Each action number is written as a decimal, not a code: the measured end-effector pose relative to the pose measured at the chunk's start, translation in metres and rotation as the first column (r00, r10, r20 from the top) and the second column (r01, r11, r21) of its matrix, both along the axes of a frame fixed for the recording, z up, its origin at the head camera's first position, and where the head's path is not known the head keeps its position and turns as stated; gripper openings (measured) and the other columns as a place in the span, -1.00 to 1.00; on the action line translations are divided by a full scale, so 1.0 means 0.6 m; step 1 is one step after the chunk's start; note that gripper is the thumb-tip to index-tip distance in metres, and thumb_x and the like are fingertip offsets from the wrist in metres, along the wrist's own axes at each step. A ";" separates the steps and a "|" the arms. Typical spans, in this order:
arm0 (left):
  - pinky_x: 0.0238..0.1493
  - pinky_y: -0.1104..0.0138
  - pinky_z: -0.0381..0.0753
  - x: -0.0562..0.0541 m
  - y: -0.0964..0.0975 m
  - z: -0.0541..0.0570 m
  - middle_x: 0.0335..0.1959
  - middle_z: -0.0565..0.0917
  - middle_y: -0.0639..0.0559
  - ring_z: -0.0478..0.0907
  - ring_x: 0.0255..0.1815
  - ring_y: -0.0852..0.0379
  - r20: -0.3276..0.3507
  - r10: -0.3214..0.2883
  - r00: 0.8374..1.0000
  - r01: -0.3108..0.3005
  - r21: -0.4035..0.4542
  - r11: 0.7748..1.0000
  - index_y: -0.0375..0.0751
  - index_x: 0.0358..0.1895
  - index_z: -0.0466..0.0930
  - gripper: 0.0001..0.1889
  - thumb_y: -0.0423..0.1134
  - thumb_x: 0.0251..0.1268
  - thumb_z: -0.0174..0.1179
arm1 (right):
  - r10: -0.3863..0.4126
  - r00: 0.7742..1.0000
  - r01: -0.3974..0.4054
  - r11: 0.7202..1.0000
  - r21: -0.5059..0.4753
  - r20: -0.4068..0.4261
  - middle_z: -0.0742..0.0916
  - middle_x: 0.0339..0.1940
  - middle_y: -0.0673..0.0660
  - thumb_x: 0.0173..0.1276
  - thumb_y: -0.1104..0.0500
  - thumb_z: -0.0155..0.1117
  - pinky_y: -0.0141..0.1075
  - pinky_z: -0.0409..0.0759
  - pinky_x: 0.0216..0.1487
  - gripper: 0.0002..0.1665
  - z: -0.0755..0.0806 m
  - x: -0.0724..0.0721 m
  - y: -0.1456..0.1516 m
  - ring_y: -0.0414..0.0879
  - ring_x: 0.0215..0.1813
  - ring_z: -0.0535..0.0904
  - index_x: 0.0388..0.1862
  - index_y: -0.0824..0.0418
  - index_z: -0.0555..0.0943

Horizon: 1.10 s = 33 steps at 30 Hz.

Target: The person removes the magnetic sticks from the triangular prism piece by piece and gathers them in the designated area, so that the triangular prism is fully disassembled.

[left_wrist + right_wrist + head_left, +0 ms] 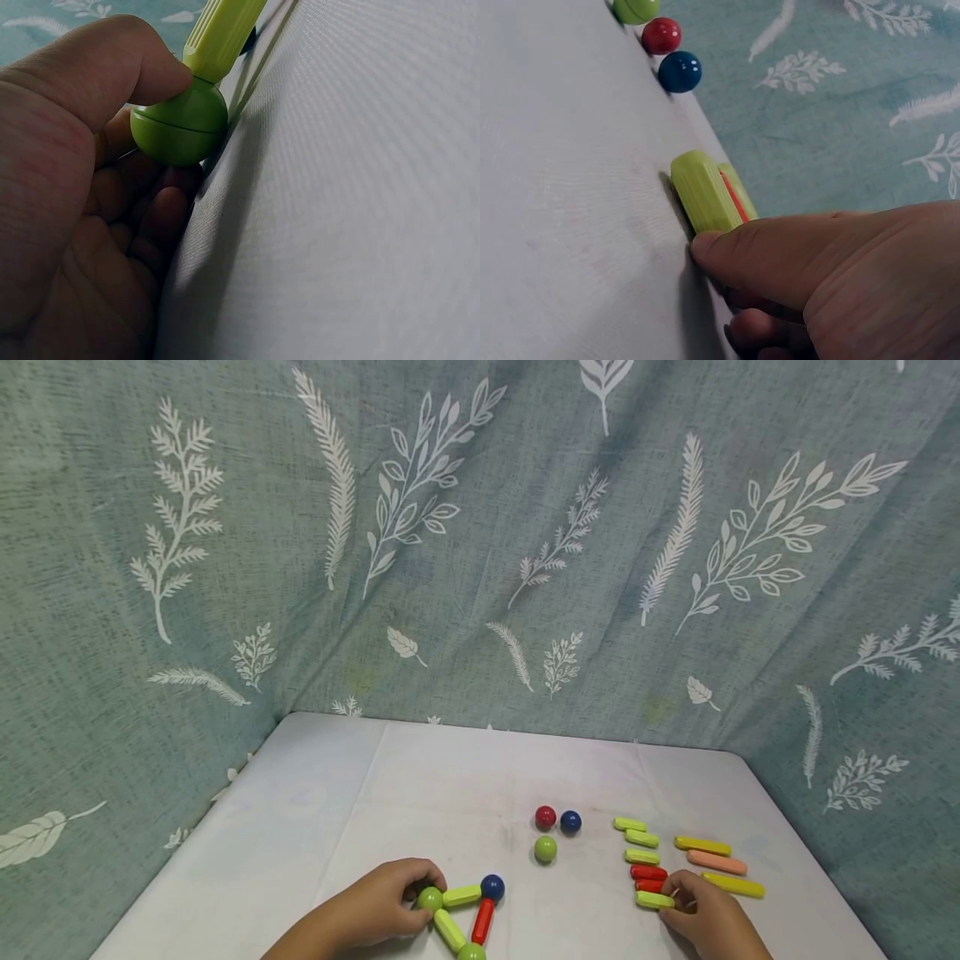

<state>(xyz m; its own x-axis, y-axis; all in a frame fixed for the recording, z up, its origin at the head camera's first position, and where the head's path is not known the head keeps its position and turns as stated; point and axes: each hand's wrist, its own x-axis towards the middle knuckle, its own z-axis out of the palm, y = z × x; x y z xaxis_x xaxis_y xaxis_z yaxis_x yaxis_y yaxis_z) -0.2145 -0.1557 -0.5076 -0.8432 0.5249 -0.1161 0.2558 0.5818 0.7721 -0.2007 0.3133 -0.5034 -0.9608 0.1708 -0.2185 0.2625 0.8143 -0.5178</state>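
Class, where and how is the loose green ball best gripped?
Probably pinch the loose green ball by its left and right sides at its widest part, coming from above and the near side: it is round, both those sides are unblocked, and the red ball and loose blue ball sit just beyond it.

Bare left hand (386, 902), bare right hand (707, 912)
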 end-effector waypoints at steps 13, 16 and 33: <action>-0.19 0.38 0.50 0.000 0.000 0.001 -0.20 0.62 0.27 0.49 -0.21 0.26 0.002 -0.005 1.000 0.005 0.012 1.000 0.22 -0.09 0.64 -0.74 -0.20 0.19 0.41 | -0.008 1.000 0.007 1.000 0.018 0.009 0.64 -0.37 0.06 0.21 0.23 0.59 -0.21 0.57 -0.25 -0.69 -0.003 -0.002 -0.001 -0.06 -0.32 0.51 -0.12 0.20 0.65; -0.19 0.38 0.51 0.000 0.000 0.001 -0.20 0.62 0.27 0.49 -0.21 0.26 0.003 -0.007 1.000 0.007 0.015 1.000 0.21 -0.09 0.64 -0.74 -0.20 0.19 0.41 | -0.024 1.000 0.024 1.000 0.010 0.012 0.64 -0.36 0.06 0.21 0.21 0.60 -0.22 0.56 -0.25 -0.66 0.000 -0.001 -0.003 -0.06 -0.31 0.51 -0.10 0.22 0.65; -0.11 0.38 0.54 -0.006 -0.003 -0.002 -0.14 0.63 0.32 0.50 -0.17 0.29 -0.017 -0.036 0.999 0.036 0.011 0.999 0.25 -0.07 0.66 -0.75 -0.18 0.23 0.40 | 0.071 0.993 -0.080 0.992 -0.096 -0.090 0.69 -0.27 -0.01 0.26 0.13 0.59 -0.19 0.61 -0.19 -0.73 0.043 0.005 -0.104 -0.09 -0.24 0.54 -0.16 0.16 0.68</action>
<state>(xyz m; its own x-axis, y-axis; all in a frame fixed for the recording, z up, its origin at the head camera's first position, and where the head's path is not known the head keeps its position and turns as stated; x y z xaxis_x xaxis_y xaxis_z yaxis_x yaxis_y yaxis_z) -0.2180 -0.1576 -0.5087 -0.8255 0.5561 -0.0960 0.2892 0.5630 0.7742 -0.1979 0.2510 -0.4775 -0.9861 0.0788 -0.1466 0.1532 0.7734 -0.6151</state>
